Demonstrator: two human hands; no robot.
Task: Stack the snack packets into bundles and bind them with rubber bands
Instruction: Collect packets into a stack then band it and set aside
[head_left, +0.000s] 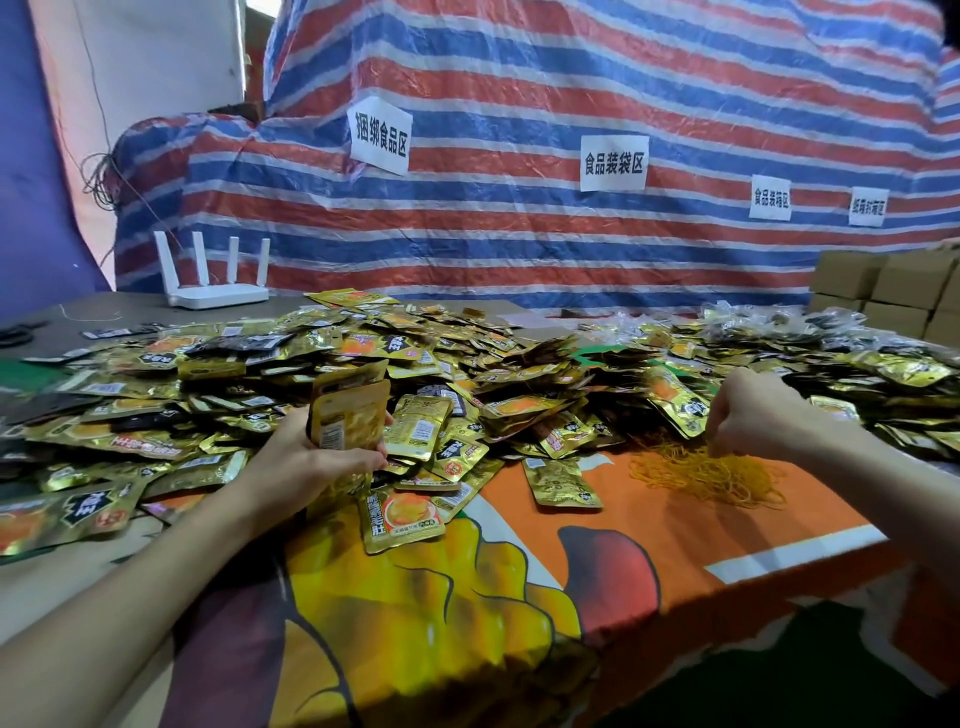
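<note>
Left hand (306, 457) grips a stack (349, 413) upright before the pile (467, 374); right of it, right hand (748, 415) pinches bands (711, 475), grip narrow.

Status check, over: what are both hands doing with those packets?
Left hand grips stack of packets. Right hand down in rubber bands, grip unclear. Stack not yet bound.

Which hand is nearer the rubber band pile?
Right. The right hand is at the rubber band pile, fingertips down at its far edge; the left hand is well to its left, gripping a packet stack.
</note>
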